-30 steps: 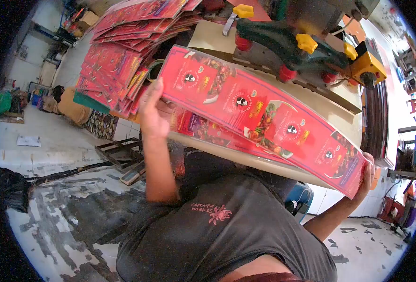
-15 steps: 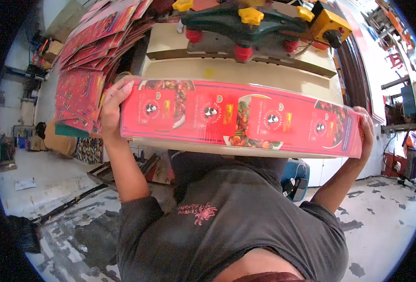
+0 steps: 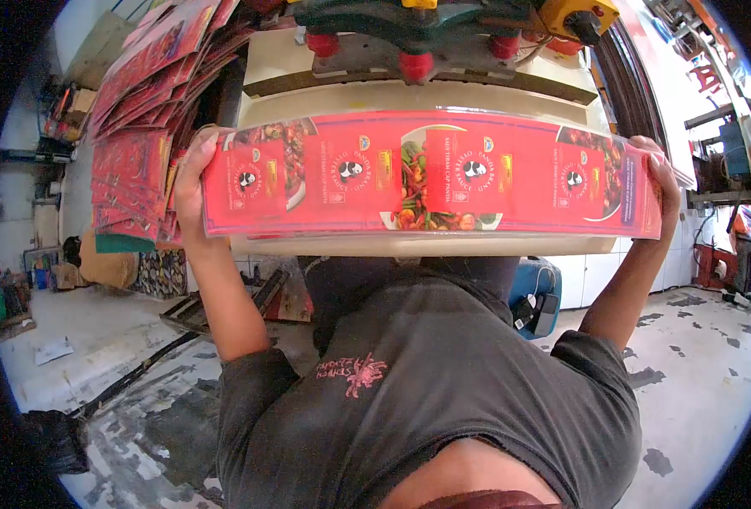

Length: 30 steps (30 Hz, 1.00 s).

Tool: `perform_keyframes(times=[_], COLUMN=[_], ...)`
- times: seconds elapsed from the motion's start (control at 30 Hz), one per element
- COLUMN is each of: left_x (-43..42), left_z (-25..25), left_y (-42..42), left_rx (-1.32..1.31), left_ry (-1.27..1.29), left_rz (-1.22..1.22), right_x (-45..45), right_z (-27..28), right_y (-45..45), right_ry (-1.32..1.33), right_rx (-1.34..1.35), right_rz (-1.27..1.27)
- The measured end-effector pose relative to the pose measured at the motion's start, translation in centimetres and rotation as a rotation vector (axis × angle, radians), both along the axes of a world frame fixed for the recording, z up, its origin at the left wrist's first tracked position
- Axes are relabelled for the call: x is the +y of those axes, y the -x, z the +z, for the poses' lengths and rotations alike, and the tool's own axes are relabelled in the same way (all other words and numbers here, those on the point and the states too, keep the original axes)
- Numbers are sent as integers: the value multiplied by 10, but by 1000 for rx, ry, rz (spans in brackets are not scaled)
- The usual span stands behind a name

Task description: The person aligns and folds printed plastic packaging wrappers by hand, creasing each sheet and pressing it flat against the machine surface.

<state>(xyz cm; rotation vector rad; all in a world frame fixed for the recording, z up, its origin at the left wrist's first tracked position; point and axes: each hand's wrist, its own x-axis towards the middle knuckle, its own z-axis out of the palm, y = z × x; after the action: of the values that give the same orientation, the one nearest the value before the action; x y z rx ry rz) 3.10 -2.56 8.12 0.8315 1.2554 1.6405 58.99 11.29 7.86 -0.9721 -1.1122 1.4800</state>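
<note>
A long red printed sheet [image 3: 367, 182] spans the space in front of my chest, with panda logos and pictures of food in bowls on it. Layered edges show along its lower side, so more than one sheet may be there. My left hand [image 3: 192, 174] grips its left end, thumb on top. At the opposite end, my right hand [image 3: 660, 174] is wrapped around the edge, its fingers partly hidden. Beneath the sheet lies a cream work table [image 3: 426, 246] of a machine [image 3: 418, 25] with red feet and dark green arms.
Piles of similar red printed sheets [image 3: 151, 93] lean at the left of the machine. A yellow control box with a black knob [image 3: 586, 27] sits at upper right. A blue case [image 3: 535, 288] stands below the table, and a dark metal frame [image 3: 223, 305] lies on the worn floor.
The sheet has come up on its right side and now lies nearly level. Both hands still hold its ends. The view has shifted, with the machine higher in the picture.
</note>
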Motion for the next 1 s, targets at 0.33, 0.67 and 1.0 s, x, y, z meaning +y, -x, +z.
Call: perform_keyframes(times=[0.33,0.67,1.0], left_x=[6,10,6], left_z=[-4,-20,-23], left_y=[3,16,13], left_rx=[-230,-354,-413], left_ry=[1,-110,-1], left_rz=[1,-186,-9], right_x=[-3,2,9], right_z=[10,12,8], right_y=[13,21,15], right_ry=[-45,-33,-15], right_rx=[-166,-98,22], right_rz=[-55,-27,134])
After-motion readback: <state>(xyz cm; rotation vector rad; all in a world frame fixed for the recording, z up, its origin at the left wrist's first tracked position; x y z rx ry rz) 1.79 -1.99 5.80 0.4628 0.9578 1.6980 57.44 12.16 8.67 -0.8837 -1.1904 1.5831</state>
